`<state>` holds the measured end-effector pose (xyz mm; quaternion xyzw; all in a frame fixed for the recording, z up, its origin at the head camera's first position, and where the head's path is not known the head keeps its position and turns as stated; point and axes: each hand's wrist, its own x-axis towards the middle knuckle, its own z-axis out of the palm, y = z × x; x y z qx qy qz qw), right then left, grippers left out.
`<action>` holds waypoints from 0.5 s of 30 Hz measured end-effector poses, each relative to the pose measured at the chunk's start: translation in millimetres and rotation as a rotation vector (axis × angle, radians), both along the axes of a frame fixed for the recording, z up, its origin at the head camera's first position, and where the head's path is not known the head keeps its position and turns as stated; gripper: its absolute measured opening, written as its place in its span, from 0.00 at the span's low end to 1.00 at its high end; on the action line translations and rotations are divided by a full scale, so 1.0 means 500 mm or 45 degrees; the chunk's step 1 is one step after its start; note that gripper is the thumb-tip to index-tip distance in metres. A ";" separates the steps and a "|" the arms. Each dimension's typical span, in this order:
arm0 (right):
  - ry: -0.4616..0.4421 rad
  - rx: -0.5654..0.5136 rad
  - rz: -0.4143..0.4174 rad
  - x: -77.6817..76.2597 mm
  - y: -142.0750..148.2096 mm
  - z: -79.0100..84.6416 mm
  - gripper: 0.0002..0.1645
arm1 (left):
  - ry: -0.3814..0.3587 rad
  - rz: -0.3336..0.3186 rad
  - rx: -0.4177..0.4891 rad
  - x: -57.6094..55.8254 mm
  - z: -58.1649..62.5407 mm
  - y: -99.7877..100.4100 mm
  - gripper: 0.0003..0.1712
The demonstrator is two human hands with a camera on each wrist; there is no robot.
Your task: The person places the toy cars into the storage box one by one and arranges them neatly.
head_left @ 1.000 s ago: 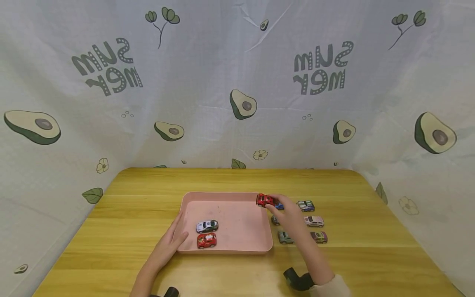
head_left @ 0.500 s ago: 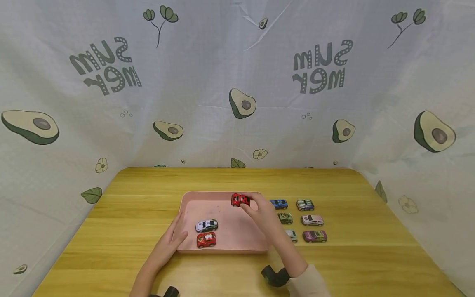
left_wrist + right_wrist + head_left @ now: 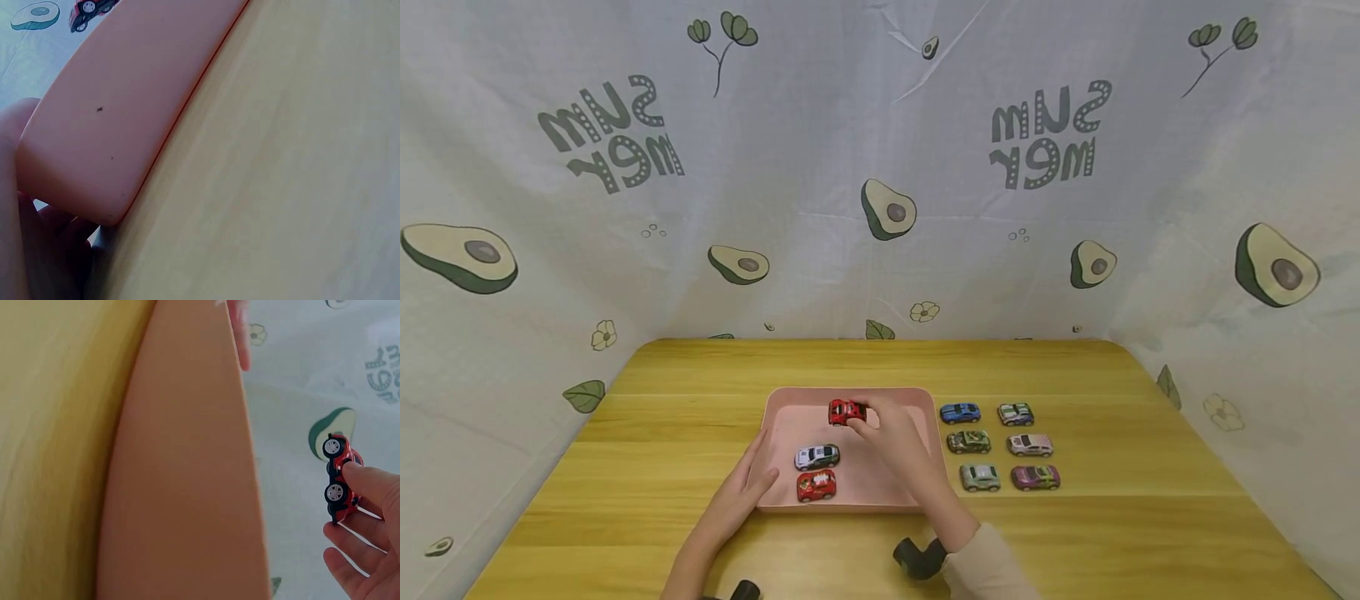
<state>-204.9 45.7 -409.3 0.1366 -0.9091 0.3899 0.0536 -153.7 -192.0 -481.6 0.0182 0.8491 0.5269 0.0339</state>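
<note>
My right hand (image 3: 887, 433) pinches a red toy car (image 3: 844, 412) with black markings by its right end, over the back half of the pink tray (image 3: 887, 507). In the right wrist view the red car shows its wheels above the tray's rim, between thumb and fingers. My left hand (image 3: 739, 492) rests on the tray's left edge, thumb over the rim and fingers along the outer side. Inside the tray, a white toy car (image 3: 817, 456) lies just behind another red toy car (image 3: 816, 485) with a printed top, both near the left hand.
Right of the tray, toy cars stand in two columns: blue (image 3: 960, 412), camouflage green (image 3: 968, 442) and grey-green (image 3: 980, 477) nearer it; white-green (image 3: 1016, 414), pale pink (image 3: 1030, 445) and purple (image 3: 1036, 477) farther out. A printed curtain (image 3: 820, 167) hangs behind the wooden table (image 3: 1135, 533).
My right hand has carried the red car leftward from the tray's back right corner to over its back middle, uncovering the cars on the right. The left hand stays at the tray's edge.
</note>
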 end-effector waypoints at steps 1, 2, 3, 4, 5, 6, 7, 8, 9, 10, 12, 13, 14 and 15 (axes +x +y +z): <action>-0.020 -0.007 0.010 -0.001 -0.005 -0.003 0.20 | -0.002 0.001 -0.001 0.000 0.000 0.000 0.39; -0.034 -0.003 0.017 -0.002 -0.011 -0.006 0.20 | -0.002 0.002 -0.002 0.000 0.000 0.000 0.39; -0.042 0.007 0.018 -0.004 -0.015 -0.010 0.21 | 0.000 0.002 -0.004 0.000 0.000 0.000 0.38; -0.056 0.003 0.021 -0.005 -0.020 -0.013 0.21 | 0.002 0.001 -0.003 0.000 -0.001 0.000 0.38; -0.062 0.009 0.025 -0.006 -0.024 -0.017 0.21 | 0.003 0.002 -0.002 0.000 -0.001 0.000 0.38; -0.070 0.010 0.028 -0.008 -0.028 -0.021 0.21 | 0.002 0.002 -0.001 -0.001 -0.001 0.001 0.38; -0.078 0.014 0.030 -0.010 -0.032 -0.025 0.21 | 0.002 0.002 0.000 -0.001 -0.001 0.001 0.38; -0.090 0.019 0.032 -0.011 -0.035 -0.029 0.21 | 0.000 0.003 -0.002 -0.001 -0.002 0.001 0.38; -0.100 0.024 0.034 -0.013 -0.038 -0.033 0.21 | -0.002 0.004 -0.001 -0.001 -0.002 0.001 0.38; -0.108 0.032 0.035 -0.015 -0.042 -0.036 0.21 | -0.003 0.005 0.000 -0.001 -0.002 0.001 0.39; -0.104 0.056 0.043 -0.019 -0.048 -0.044 0.21 | -0.001 0.006 0.000 -0.001 -0.002 0.001 0.39; -0.098 0.067 0.049 -0.021 -0.051 -0.048 0.20 | 0.001 0.006 0.001 -0.001 -0.002 0.002 0.39; -0.093 0.078 0.054 -0.023 -0.055 -0.051 0.20 | 0.004 0.006 0.000 -0.001 -0.002 0.002 0.39; -0.082 0.092 0.060 -0.025 -0.058 -0.054 0.19 | 0.006 0.006 0.001 -0.001 -0.002 0.002 0.38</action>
